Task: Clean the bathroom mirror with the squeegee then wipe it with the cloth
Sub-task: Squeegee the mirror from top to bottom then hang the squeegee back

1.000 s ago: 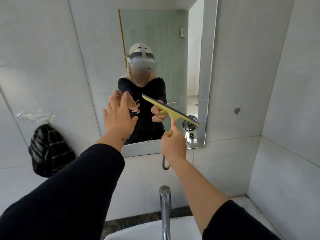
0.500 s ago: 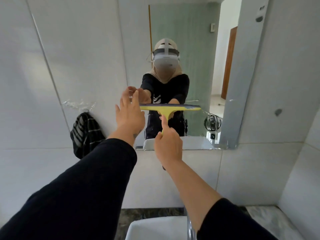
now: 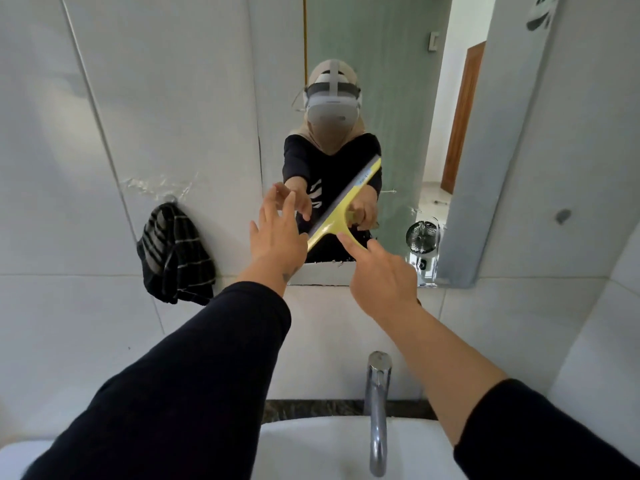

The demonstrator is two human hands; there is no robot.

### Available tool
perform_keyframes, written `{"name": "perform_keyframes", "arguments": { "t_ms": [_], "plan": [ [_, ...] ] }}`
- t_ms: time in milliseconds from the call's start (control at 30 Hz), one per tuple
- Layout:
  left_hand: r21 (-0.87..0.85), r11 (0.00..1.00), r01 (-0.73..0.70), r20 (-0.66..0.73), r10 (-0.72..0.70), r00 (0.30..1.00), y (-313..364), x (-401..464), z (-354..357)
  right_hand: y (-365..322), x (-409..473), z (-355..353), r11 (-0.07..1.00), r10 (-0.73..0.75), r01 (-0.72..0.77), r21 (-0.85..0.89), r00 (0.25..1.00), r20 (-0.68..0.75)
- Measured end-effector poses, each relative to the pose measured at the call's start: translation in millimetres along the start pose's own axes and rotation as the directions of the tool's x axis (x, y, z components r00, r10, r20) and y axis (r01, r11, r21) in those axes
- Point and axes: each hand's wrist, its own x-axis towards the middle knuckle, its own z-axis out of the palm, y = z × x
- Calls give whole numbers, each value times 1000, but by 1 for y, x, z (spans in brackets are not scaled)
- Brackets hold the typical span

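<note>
Squeegeeing underway: right hand (image 3: 382, 282) grips the yellow squeegee (image 3: 341, 207) handle, blade tilted on the lower mirror (image 3: 398, 98); left hand (image 3: 277, 237) released, fingers spread beside the blade; striped cloth (image 3: 175, 254) hangs on wall, wiping not yet started

Squeegee (image 3: 341, 209) yellow; cloth (image 3: 175, 254) black with pale stripes; sleeves (image 3: 194, 368) black; wall tiles (image 3: 104, 98) white.

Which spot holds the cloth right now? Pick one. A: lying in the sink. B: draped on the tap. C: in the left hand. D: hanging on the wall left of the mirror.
D: the cloth hangs on the wall, left of the mirror; the left hand is empty.
</note>
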Motion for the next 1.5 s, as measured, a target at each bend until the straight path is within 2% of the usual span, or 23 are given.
{"name": "perform_keyframes", "arguments": {
  "t_ms": [467,667,800,933,1133,1367,1433,1500],
  "plan": [
    [-44,998,-38,38,39,998,55,-15,25,90,-17,-8,975,221,-220,33,975,-21],
    [-26,998,-56,38,57,998,58,-15,37,120,-29,-6,936,321,-318,149,947,0],
    [-1,997,-78,6,78,997,54,-14,46,130,-39,12,888,376,-354,295,926,-20],
    [7,994,-105,-49,105,993,50,-15,53,127,-48,40,783,421,-368,502,907,7],
    [23,993,-113,-74,114,991,48,-14,56,103,-54,62,602,491,-400,691,868,75],
    [-6,987,-158,-156,155,976,30,-24,50,49,-49,84,487,486,-366,793,868,103],
    [-7,992,-128,-149,125,981,20,-30,52,32,-49,88,486,468,-354,799,877,103],
    [-7,995,-102,-142,100,985,10,-35,55,17,-50,92,532,429,-323,783,900,80]
  ]
}}
